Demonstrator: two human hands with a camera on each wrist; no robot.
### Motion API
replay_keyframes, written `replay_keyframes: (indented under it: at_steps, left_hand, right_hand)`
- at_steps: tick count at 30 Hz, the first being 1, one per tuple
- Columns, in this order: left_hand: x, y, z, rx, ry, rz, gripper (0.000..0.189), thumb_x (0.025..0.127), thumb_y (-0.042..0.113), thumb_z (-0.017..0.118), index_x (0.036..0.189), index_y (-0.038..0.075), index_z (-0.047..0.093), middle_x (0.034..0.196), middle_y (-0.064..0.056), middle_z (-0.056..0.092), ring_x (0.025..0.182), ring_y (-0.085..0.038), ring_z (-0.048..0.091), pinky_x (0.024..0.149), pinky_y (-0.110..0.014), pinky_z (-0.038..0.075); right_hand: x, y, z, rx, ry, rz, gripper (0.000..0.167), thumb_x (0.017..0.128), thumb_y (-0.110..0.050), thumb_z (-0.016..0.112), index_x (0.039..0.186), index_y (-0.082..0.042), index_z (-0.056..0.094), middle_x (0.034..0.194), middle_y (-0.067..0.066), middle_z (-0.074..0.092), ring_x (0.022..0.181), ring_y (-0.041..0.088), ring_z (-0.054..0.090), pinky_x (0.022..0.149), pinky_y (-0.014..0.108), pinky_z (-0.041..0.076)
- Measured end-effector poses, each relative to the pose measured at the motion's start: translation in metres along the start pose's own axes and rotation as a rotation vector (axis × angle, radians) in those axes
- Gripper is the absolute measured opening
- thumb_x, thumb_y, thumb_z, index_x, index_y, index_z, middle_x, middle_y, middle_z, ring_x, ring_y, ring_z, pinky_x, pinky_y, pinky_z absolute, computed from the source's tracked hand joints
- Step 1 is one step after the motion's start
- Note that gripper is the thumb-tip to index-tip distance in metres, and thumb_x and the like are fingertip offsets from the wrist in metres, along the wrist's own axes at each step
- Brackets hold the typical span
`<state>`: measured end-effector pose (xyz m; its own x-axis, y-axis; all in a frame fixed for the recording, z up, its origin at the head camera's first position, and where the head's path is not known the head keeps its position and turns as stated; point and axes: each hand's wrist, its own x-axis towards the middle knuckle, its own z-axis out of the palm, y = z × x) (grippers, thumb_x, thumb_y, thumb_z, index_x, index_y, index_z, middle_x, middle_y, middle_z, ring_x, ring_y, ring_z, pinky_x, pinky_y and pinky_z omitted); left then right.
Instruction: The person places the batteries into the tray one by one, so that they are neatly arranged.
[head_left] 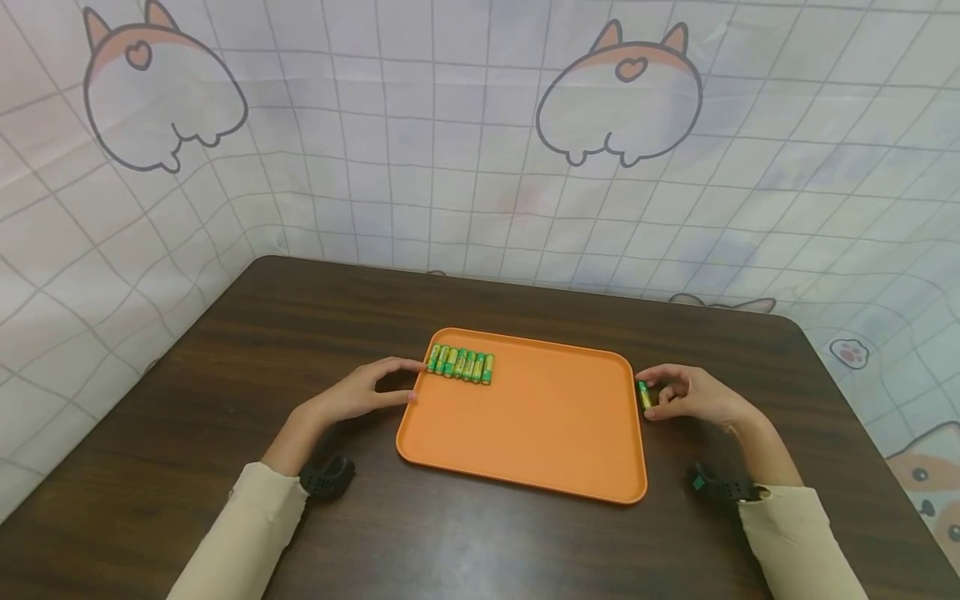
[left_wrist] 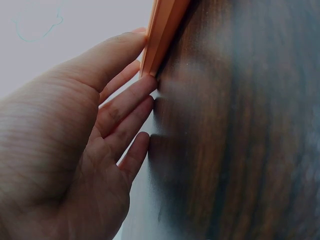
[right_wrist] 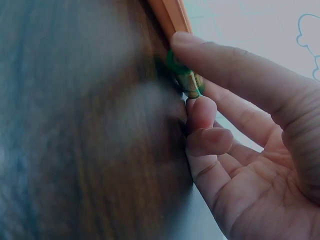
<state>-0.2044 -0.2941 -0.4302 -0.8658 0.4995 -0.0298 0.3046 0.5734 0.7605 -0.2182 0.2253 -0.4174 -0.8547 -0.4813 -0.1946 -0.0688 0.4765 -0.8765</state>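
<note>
An orange tray [head_left: 525,425] lies on the dark table, with a side-by-side row of several green and yellow batteries [head_left: 461,365] near its far left corner. My left hand [head_left: 360,390] is at the tray's left rim, thumb and fingers extended; in the left wrist view its fingertips touch the tray's outer side [left_wrist: 162,35]. Just outside the right rim, my right hand [head_left: 697,398] pinches a single battery [head_left: 645,396] between thumb and forefinger, one at each end. The right wrist view shows this battery [right_wrist: 191,82] close beside the tray's side, with the other fingers curled behind it.
The dark wooden table [head_left: 465,542] extends around the tray on all sides. A white grid-patterned cloth [head_left: 465,167] with cartoon animals hangs behind the table and along its sides. Each wrist wears a black strap [head_left: 327,479] with a device on it.
</note>
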Motion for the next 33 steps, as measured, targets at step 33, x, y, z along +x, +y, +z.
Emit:
replay_keyframes:
  at_steps: [33]
  left_hand:
    - [-0.002, 0.003, 0.001, 0.005, -0.001, 0.009, 0.053, 0.093, 0.031, 0.068, 0.140, 0.012, 0.052, 0.143, -0.010, 0.050, 0.135, -0.031, 0.041, 0.110, -0.053, 0.033]
  right_hand:
    - [0.002, -0.025, 0.008, -0.054, 0.043, 0.043, 0.064, 0.083, -0.017, 0.079, 0.135, 0.004, 0.049, 0.118, 0.020, 0.050, 0.075, 0.018, 0.058, 0.071, 0.032, 0.048]
